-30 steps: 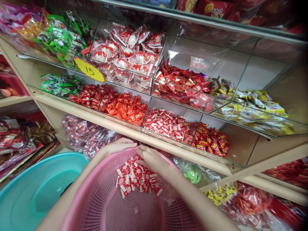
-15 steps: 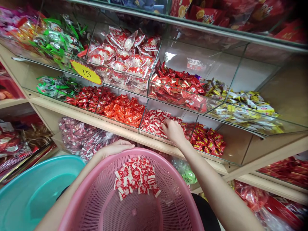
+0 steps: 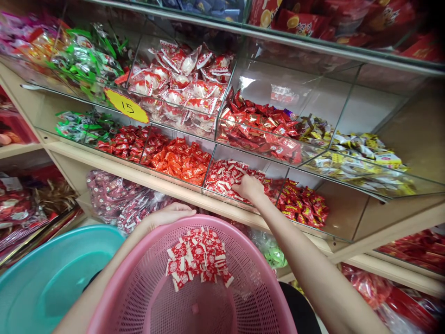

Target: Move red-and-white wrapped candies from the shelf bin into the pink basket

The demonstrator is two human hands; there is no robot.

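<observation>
My left hand [image 3: 173,212] is closed over the far rim of a pink perforated plastic basket [image 3: 239,243], left of its middle. Inside the basket lies a loose heap of small red-and-white wrapped candies [image 3: 198,255]. My right hand [image 3: 251,188] reaches over the glass front of a lower bin, down at the matching red-and-white candies [image 3: 222,176]. Its fingers are curled, with the tips at the pile; whatever they hold is hidden.
Orange-red candies [image 3: 181,160] fill the bin to the left, and red-and-yellow ones [image 3: 302,206] the bin to the right. Above juts a glass shelf with a yellow price tag [image 3: 127,105]. A teal basin [image 3: 62,273] stands at lower left.
My right hand has dipped slightly lower and further left into the candies, its fingers curled. My left hand stays on the basket rim. The view has shifted slightly.
</observation>
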